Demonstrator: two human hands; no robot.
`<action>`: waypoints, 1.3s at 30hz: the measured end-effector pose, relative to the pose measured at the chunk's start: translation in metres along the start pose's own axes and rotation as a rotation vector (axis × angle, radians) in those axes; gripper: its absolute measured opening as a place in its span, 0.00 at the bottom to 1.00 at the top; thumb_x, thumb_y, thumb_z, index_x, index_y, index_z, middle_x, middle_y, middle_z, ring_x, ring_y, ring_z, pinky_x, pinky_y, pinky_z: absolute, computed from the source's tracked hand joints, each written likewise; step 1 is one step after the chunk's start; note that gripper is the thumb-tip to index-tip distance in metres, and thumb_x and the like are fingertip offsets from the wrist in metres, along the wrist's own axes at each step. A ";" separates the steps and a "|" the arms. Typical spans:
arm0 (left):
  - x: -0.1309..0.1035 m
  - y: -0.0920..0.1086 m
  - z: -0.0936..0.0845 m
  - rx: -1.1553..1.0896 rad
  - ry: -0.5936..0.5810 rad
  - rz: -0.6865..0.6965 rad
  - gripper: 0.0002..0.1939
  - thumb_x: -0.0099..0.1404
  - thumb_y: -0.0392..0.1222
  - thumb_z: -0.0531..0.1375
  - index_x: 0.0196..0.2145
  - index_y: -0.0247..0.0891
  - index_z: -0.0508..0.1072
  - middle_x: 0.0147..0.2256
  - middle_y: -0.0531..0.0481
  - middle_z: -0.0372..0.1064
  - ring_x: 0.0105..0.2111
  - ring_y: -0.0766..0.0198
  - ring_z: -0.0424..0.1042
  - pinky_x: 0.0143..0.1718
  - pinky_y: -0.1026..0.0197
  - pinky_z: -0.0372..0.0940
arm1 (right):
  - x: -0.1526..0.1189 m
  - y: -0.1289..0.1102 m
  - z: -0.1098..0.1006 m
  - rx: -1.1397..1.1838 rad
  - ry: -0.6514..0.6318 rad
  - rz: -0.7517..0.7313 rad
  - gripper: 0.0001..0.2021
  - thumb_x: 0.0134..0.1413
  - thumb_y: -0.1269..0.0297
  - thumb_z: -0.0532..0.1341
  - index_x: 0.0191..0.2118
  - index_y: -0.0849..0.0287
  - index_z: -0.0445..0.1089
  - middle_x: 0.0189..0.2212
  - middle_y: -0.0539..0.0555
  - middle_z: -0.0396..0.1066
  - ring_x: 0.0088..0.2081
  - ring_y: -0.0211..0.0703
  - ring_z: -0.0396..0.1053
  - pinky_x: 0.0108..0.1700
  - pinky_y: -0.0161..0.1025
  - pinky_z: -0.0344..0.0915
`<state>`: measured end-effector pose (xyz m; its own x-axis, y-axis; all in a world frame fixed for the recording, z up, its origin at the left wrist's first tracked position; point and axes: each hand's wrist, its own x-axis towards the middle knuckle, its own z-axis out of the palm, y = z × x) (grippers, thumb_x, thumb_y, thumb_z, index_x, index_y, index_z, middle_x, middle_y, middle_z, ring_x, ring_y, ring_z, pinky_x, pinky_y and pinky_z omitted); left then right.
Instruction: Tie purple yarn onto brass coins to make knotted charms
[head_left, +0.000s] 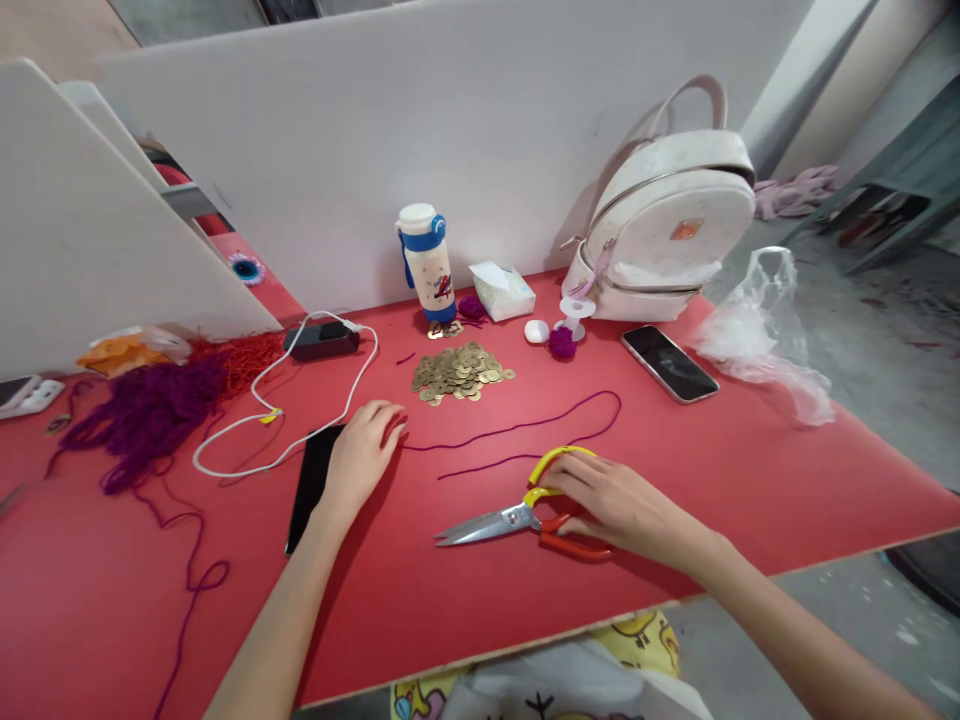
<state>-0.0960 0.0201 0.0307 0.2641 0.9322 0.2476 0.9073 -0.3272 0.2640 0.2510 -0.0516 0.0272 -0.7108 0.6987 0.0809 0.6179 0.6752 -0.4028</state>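
Observation:
Near the middle of the red table, my right hand [619,500] is closed on scissors [495,524] with yellow and red handles; their blades point left. My left hand [365,447] rests by a black tablet-like object [311,480], partly under the wrist. Its fingers are bent, and the end of a purple yarn strand [495,433] meets the fingertips; whether they pinch it is unclear. That strand loops right, and its other end lies above the scissors' blades. Beyond it sits a heap of brass coin-like discs [459,372].
Purple yarn [161,410], a white cable [262,470] and a dark device [322,341] lie left. Behind stand a bottle [427,265] and tissue pack [502,292]. Rightward are a spool [576,312], phone [669,364], backpack [660,230] and plastic bag [772,340].

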 end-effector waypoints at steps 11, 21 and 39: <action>-0.031 0.057 0.034 -0.010 -0.195 0.263 0.32 0.72 0.53 0.49 0.68 0.35 0.51 0.66 0.36 0.53 0.65 0.51 0.55 0.64 0.44 0.53 | -0.034 0.042 -0.029 -0.213 0.447 0.235 0.15 0.65 0.57 0.55 0.54 0.52 0.67 0.47 0.59 0.70 0.50 0.53 0.69 0.47 0.47 0.71; -0.059 0.052 0.022 0.116 -0.387 0.579 0.42 0.69 0.62 0.47 0.70 0.41 0.32 0.69 0.42 0.44 0.69 0.57 0.45 0.68 0.43 0.29 | -0.021 0.117 -0.054 -0.242 0.366 0.394 0.18 0.63 0.52 0.53 0.52 0.52 0.70 0.49 0.57 0.70 0.53 0.55 0.67 0.51 0.52 0.68; -0.125 0.107 0.009 0.256 -0.166 0.291 0.48 0.68 0.63 0.48 0.70 0.35 0.28 0.69 0.34 0.44 0.68 0.44 0.47 0.62 0.38 0.51 | -0.002 0.078 -0.046 -0.094 0.103 0.194 0.17 0.66 0.55 0.52 0.52 0.55 0.70 0.52 0.60 0.70 0.53 0.54 0.67 0.56 0.53 0.63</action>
<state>-0.0291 -0.1296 0.0192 0.5515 0.8257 0.1189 0.8336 -0.5509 -0.0405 0.3157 0.0106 0.0378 -0.5404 0.8348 0.1051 0.7716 0.5415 -0.3338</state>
